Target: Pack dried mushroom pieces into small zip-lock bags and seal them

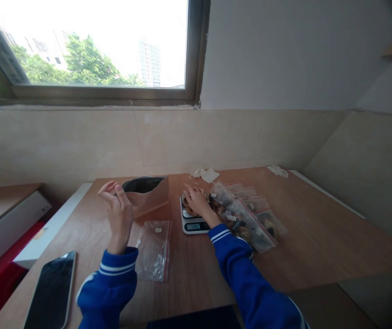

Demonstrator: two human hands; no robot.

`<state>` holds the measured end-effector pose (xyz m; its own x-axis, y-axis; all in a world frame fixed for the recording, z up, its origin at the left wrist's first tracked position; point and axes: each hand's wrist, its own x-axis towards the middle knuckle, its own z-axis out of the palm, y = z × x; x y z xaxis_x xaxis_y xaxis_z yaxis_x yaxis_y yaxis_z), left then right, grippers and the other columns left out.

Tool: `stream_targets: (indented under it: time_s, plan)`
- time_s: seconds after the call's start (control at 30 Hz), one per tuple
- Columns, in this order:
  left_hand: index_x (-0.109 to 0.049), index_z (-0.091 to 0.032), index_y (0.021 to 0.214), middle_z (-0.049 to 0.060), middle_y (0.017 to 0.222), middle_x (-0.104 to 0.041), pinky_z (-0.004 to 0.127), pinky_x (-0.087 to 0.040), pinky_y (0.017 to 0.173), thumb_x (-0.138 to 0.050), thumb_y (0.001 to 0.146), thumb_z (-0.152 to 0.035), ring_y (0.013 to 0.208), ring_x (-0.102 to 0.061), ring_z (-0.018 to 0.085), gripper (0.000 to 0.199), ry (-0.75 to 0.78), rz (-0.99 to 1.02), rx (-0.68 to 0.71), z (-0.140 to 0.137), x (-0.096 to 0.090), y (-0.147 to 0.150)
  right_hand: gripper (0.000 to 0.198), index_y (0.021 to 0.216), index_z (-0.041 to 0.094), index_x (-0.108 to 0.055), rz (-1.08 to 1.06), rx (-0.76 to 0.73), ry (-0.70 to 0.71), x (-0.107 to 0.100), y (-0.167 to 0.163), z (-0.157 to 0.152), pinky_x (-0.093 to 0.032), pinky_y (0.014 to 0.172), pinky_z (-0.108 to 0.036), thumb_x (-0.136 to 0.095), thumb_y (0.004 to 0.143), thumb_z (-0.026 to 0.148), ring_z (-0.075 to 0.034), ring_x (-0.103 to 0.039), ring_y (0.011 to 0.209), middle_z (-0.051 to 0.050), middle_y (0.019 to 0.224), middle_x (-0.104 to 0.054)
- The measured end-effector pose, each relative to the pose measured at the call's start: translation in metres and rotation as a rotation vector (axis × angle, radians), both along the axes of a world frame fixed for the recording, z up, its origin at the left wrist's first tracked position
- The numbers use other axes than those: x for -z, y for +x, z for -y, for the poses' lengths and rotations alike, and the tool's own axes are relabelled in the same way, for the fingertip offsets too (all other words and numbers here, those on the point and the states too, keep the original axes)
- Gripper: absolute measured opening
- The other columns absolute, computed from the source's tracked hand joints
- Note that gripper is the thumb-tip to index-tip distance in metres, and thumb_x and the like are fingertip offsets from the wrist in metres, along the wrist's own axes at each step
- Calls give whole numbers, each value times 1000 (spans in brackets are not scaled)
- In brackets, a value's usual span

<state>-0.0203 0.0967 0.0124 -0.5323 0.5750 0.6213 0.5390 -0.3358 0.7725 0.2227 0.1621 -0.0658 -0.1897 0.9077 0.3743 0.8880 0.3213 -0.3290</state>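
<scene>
The right hand (196, 201) is lying flat and open on the scale (193, 219); the left hand (117, 212) is hanging up in the air, fingers curled around nothing, above the bench (302, 237).

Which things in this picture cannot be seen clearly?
- Head view: what lies on the scale is hidden by the right hand.
- Scale display: too small to read.
- Filled bags: contents too blurred.
- Phone: cut off by the bottom edge.

My dark-screened smartphone (52, 292) lying flat at the near left edge of my brown wooden table (319, 237), crumpled white paper scraps (205, 173) at the far edge, another white scrap (278, 171) toward the far right corner, a dark-framed window (89, 93) above my tiled beige wall (79, 141)
</scene>
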Motion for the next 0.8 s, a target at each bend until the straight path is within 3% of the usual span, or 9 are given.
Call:
stream_targets:
  time_s: [0.2,0.33,0.5,0.63,0.8]
  plan:
    - [-35,-16,122,17,128,-46,44,-40,103,-35,97,-41,118,-51,22,35,38,-29,38,4,2,2,37,110,19,-62,-517,8,110,-4,32,17,-40,93,-38,-31,99,35,-22,-63,100,-9,101,-72]
    - [-36,-16,119,16,127,-45,44,-38,105,-37,97,-36,120,-48,22,30,67,-50,24,0,3,3,33,99,20,-64,-710,20,153,9,50,62,-44,86,-36,-39,96,41,-23,-63,92,-9,97,-70]
    - [-34,-15,116,16,123,-46,44,-38,104,-41,95,-28,118,-49,23,26,5,-12,-24,-19,-2,-6,35,97,19,-61,-1004,184,107,36,46,130,-45,81,-33,-42,94,49,-21,-61,84,-7,87,-67]
    - [-31,-11,115,20,126,-43,45,-42,101,-38,95,-22,113,-51,23,24,-91,88,-78,-41,-9,-25,38,73,21,-51,-1070,256,25,54,32,167,-42,65,-27,-44,91,54,-16,-52,66,1,67,-52]
    - [-29,-10,118,23,131,-36,47,-42,101,-31,99,-28,119,-47,24,27,-67,57,-45,-47,1,-39,50,58,25,-24,-1008,336,-85,71,31,180,-28,50,-25,-52,82,59,-11,-28,51,8,56,-23]
